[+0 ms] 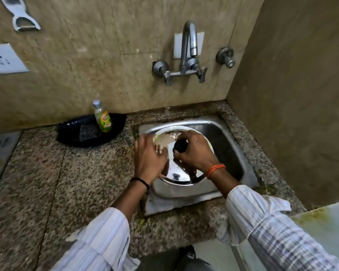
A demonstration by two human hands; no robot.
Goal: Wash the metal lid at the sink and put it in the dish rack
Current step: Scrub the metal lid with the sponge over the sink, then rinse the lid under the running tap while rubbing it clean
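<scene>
Right, from the head camera, the metal lid [177,169] sits over the steel sink [229,145], tilted, covering much of the basin's left half, its near rim towards the sink's front edge. The right hand [196,151] is closed around the lid's black knob [180,145], fingers wrapped tight, so only the knob's top pokes out. The left hand [149,155] lies flat on the lid's left side with fingers spread; it grips nothing I can make out, and whether anything sits under the palm is hidden. A pale smear shows on the lid's far part, too blurred to name. The faucet [188,47] hangs on the wall above the sink's back edge; I can't tell if water runs. On the granite counter [67,182], near its back edge and left of the sink, a black tray [114,132] holds a dish soap bottle [103,118] and a dark scrub pad [88,132]. Striped sleeves [262,222] cover both forearms, and the right one is cut off at the frame's bottom corner.
</scene>
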